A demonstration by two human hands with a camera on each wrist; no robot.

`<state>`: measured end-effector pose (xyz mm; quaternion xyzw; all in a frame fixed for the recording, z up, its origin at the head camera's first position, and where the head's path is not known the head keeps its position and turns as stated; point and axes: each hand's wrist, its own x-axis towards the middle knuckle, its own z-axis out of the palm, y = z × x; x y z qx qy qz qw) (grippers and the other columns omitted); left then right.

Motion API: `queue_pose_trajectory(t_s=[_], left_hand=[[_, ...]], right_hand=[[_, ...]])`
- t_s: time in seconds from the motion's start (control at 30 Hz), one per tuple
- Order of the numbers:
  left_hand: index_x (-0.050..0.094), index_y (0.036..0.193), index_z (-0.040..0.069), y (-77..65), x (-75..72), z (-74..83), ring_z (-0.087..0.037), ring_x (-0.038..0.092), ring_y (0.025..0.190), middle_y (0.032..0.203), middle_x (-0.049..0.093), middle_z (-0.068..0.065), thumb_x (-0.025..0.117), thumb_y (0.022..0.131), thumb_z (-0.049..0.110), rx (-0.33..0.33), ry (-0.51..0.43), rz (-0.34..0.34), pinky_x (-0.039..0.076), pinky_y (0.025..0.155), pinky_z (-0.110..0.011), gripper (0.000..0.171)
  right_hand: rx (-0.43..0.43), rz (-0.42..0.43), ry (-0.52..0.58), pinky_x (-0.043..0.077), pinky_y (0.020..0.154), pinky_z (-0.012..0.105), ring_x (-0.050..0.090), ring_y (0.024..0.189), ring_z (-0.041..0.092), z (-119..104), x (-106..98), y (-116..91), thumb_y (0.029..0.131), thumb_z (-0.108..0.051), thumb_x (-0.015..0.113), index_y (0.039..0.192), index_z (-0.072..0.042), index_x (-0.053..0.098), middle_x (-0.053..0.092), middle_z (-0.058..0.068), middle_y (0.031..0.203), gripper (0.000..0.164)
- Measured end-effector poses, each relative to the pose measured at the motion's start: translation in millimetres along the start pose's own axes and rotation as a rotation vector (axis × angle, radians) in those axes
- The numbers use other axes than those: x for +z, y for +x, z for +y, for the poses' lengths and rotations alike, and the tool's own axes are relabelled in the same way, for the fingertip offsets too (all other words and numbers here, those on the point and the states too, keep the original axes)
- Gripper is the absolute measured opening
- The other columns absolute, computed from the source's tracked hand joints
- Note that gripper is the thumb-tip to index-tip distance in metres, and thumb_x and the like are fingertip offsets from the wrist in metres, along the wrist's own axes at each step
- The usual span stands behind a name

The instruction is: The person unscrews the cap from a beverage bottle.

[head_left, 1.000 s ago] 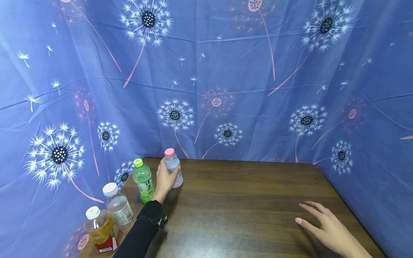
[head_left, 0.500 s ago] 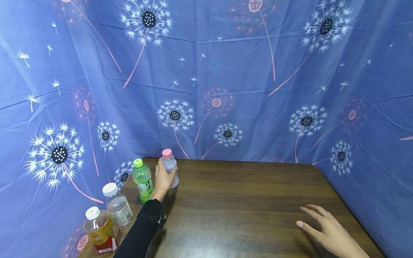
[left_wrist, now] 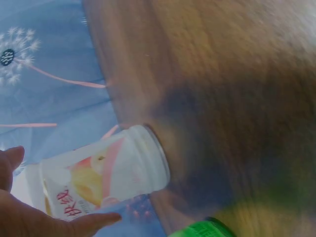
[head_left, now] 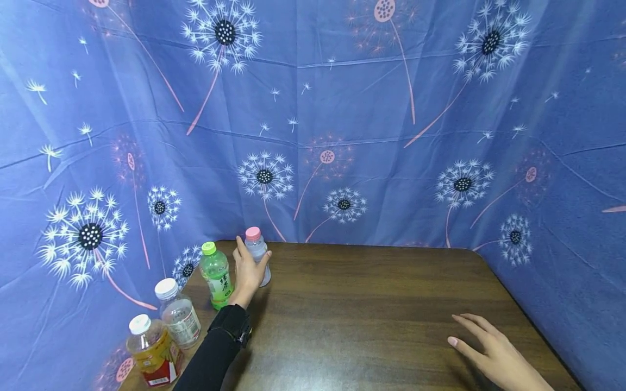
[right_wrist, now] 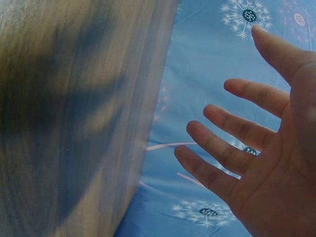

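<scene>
A bottle with a pink cap (head_left: 252,234) stands upright near the table's back left edge. My left hand (head_left: 248,274) is around its near side, thumb and index finger spread apart. In the left wrist view, the bottle's fruit-printed label (left_wrist: 89,180) shows between the spread thumb and finger. Just left of this hand is a green tea bottle (head_left: 217,277) with a lime cap. Over the table's right side hovers my right hand (head_left: 494,350), its fingers extended and holding nothing. The right wrist view shows its palm (right_wrist: 276,192) and separated fingers.
A clear bottle with a white cap (head_left: 181,315) and an amber drink bottle (head_left: 155,350) stand along the left edge of the wooden table (head_left: 357,320). A blue dandelion-print cloth (head_left: 381,179) hangs behind and at both sides.
The pink-capped bottle shifted slightly left toward the green one, then stopped. My left fingers have since loosened and spread away from it. The right hand has barely moved.
</scene>
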<state>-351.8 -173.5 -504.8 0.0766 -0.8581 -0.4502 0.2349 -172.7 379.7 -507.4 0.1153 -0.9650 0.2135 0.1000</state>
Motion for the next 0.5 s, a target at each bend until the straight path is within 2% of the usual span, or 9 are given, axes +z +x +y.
queue_pose_trajectory(t_s=[0.2, 0.5], left_hand=[[-0.004, 0.168, 0.008, -5.4, -10.8, 10.2, -0.048, 0.03, 0.151, 0.165, 0.021, -0.03, 0.073, 0.099, 0.037, 0.046, 0.021, 0.002, 0.032, 0.122, -0.061, 0.107], [0.012, 0.168, 0.007, -14.6, -21.9, 30.6, -0.05, 0.035, 0.147, 0.162, 0.026, -0.028, 0.075, 0.098, 0.034, 0.173, 0.09, 0.046, 0.035, 0.117, -0.065, 0.098]], right_hand=[[-0.003, 0.002, -0.011, 0.051, 0.087, 0.07, 0.058, 0.127, 0.05, 0, 2, 4, 0.1, -0.051, 0.067, 0.144, -0.007, 0.061, 0.057, 0.019, 0.144, 0.063], [-0.034, 0.058, -0.032, 0.05, 0.09, 0.069, 0.058, 0.127, 0.044, 0, 1, 8, 0.098, -0.05, 0.071, 0.141, -0.007, 0.063, 0.058, 0.015, 0.142, 0.061]])
